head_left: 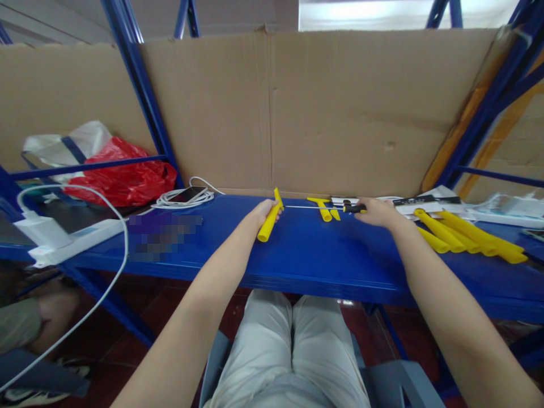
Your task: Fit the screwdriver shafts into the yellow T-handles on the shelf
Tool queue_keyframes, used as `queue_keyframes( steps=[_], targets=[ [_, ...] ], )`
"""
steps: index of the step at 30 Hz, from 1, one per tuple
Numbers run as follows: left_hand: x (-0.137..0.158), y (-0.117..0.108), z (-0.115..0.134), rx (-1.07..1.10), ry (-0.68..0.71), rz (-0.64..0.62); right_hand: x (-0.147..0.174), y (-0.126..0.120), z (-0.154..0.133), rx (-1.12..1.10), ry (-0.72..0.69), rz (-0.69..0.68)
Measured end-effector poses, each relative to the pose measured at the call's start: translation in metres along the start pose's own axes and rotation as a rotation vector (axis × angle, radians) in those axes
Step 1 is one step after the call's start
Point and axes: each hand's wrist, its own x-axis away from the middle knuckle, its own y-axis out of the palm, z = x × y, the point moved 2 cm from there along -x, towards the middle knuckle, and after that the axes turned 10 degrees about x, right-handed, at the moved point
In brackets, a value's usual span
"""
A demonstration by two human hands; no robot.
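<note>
My feed shows pale grey trousers (pixel 266 345), loose and creased over the thighs, a darker grey top (pixel 293 395) at the waist, bare forearms (pixel 208 300) and bare hands (pixel 264 213).

Bench (pixel 314 266): blue top, bare along the middle of the front edge. Near the back edge, about mid-length: one yellow T-shaped piece (pixel 325 214), a smaller yellow piece (pixel 335 215) just beside it, and a small white-and-black item (pixel 345 200) behind. Toward the right end: a row of yellow tubular pieces (pixel 480 231), side by side, aslant; white-and-black packaging (pixel 427 202) behind them. Back edge, left part: coiled white cable (pixel 202 198). Left end: white power strip (pixel 93 234), aslant, reaching to the front edge.
</note>
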Motion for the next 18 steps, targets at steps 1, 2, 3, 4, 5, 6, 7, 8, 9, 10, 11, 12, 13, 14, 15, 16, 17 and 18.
queue_keyframes(
  steps=[1,2,3,4,5,6,7,8,9,10,11,12,13,14,15,16,17,18],
  targets=[
    [0.0,0.0,0.0,0.001,-0.003,-0.001,0.0,0.001,0.001,0.0,-0.008,0.008],
    [0.0,0.0,0.0,0.001,-0.003,0.0,0.0,0.001,0.001,0.002,-0.015,0.017],
    [0.0,0.0,0.0,0.001,-0.003,0.0,0.0,0.001,0.002,0.005,-0.022,0.028],
    [-0.001,0.0,0.0,0.003,-0.002,-0.002,0.0,0.001,0.002,0.007,-0.026,0.037],
    [-0.001,0.0,0.0,0.008,0.0,-0.006,0.0,0.001,0.001,0.007,-0.025,0.04],
    [-0.002,-0.001,0.0,0.014,0.001,-0.011,0.0,0.0,0.001,0.006,-0.016,0.037],
    [-0.002,-0.001,0.0,0.019,0.003,-0.014,0.0,0.0,0.001,0.004,0.0,0.027],
    [-0.003,-0.001,0.0,0.022,0.004,-0.013,0.0,-0.001,0.0,0.001,0.02,0.014],
    [-0.004,-0.002,0.0,0.024,0.005,-0.011,0.001,-0.001,0.0,0.0,0.037,0.002],
    [-0.005,-0.002,0.0,0.027,0.006,-0.009,0.001,-0.002,-0.001,-0.001,0.046,-0.007],
    [-0.006,-0.003,0.0,0.03,0.005,-0.008,0.001,-0.003,-0.001,0.0,0.048,-0.011],
    [-0.007,-0.003,0.0,0.034,0.004,-0.009,0.001,-0.003,-0.001,0.003,0.042,-0.013],
    [-0.008,-0.003,0.0,0.039,0.001,-0.014,0.001,-0.004,-0.002,0.007,0.03,-0.013],
    [-0.009,-0.004,-0.001,0.042,-0.002,-0.017,0.001,-0.004,-0.002,0.01,0.015,-0.015],
    [-0.01,-0.004,-0.001,0.04,-0.005,-0.017,0.001,-0.004,-0.002,0.013,-0.001,-0.022],
    [-0.01,-0.004,-0.001,0.036,-0.006,-0.013,0.002,-0.004,-0.002,0.014,-0.013,-0.034],
    [-0.01,-0.004,-0.001,0.031,-0.005,-0.009,0.002,-0.003,-0.002,0.014,-0.022,-0.046],
    [-0.01,-0.003,-0.001,0.027,-0.003,-0.005,0.002,-0.003,-0.003,0.012,-0.027,-0.055]
  ],
)
